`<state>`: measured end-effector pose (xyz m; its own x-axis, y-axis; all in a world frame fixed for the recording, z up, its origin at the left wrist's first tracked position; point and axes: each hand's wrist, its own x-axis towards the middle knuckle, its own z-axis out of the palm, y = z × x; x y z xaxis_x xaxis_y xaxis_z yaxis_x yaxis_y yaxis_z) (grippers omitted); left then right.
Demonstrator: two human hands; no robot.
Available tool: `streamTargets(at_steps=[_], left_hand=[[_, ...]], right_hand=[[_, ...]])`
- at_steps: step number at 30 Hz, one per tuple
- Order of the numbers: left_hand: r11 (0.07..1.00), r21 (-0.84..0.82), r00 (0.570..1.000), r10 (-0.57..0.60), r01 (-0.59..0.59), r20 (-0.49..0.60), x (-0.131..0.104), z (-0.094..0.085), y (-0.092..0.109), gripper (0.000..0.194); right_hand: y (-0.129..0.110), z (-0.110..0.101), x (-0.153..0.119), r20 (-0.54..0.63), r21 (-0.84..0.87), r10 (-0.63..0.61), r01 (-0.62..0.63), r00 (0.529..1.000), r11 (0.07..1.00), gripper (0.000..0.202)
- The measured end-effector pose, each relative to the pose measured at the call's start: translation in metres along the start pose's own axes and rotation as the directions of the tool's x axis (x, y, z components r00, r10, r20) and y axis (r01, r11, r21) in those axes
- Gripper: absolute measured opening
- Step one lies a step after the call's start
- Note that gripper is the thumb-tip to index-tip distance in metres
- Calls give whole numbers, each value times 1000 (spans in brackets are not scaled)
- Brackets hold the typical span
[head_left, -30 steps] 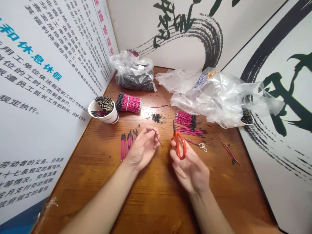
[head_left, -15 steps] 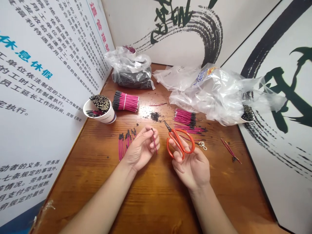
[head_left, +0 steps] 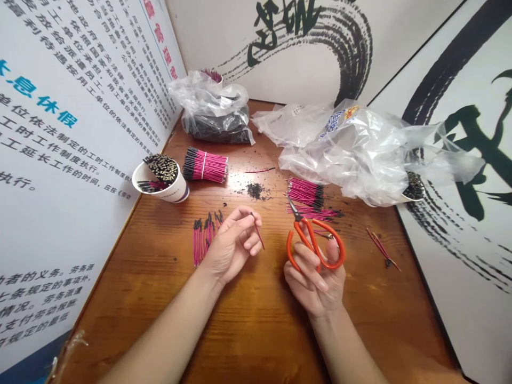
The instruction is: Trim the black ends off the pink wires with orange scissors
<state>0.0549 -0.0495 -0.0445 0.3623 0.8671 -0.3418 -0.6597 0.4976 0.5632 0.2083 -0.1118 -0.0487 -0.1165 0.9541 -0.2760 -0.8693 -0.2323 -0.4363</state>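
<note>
Pink wire piece [head_left: 258, 233], thin and short with a dark tip, is pinched between thumb and fingertips of the left hand [head_left: 232, 245], just left of frame centre, raised a little above the wooden table [head_left: 248, 325]. It tilts, upper end by the fingertips, lower end pointing down-right.

Right hand [head_left: 316, 277], centre-right of frame, grips the red-handled scissors [head_left: 314, 242], fingers through the loops. Blades nearly closed, tip pointing up-left toward the upper middle. Scissors and wire piece are near each other but apart.

Left of the left hand: a loose row of pink wires with black ends [head_left: 204, 237] lying flat on the table, just beside the knuckles.

Upper left: white paper cup [head_left: 168, 186] tipped on its side against the printed poster wall, wire ends showing in its mouth. Just right of it, a banded bundle of pink wires [head_left: 206, 165].

Upper middle: small pile of black trimmings [head_left: 255, 190]. Behind it, a clear bag of black material [head_left: 216, 114] in the corner.

Upper right: crumpled clear plastic bags [head_left: 360, 149]; another pink wire bunch [head_left: 306, 193] pokes out below them, just above the scissors tip. A few stray wires [head_left: 382, 248] at the right, well apart from both hands.
</note>
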Motion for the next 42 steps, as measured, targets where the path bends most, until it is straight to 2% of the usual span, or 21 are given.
streamTargets(at_steps=[2,4,7,9,11,14,17,21,31,36,42], left_hand=[[994,71,996,84,-83,-22,0,0,-2,15],[947,227,969,244,-229,-40,0,0,-5,11],[740,520,866,501,-427,-1,-3,0,-10,5],[618,634,822,567,-465,50,-5,0,-14,2],[583,674,823,563,-454,67,-6,0,-15,3],[613,676,852,521,-410,45,-5,0,-17,3],[613,678,862,503,-405,60,-4,0,-16,4],[598,691,869,487,-407,91,-4,1,-15,6],[631,674,874,484,-384,44,-4,2,-14,4],[599,700,876,476,-389,79,-3,0,-16,5],[620,680,885,457,-391,91,-4,1,-16,5]], right_hand=[[0,-1,1,19,30,17,-18,1000,999,38],[0,-1,3,29,40,69,-70,997,997,43],[-2,0,4,35,41,151,-152,988,987,49],[-3,1,3,38,30,163,-165,986,986,51],[-2,2,1,39,6,161,-161,986,987,45],[0,2,-2,23,-24,170,-170,985,985,30],[2,2,-4,22,-11,204,-204,979,979,22],[4,1,-3,60,26,229,-231,972,973,23],[7,1,-4,95,-21,244,-243,965,970,28],[7,-1,-3,126,-20,249,-249,960,968,28],[8,-3,-3,144,39,248,-256,958,966,23]])
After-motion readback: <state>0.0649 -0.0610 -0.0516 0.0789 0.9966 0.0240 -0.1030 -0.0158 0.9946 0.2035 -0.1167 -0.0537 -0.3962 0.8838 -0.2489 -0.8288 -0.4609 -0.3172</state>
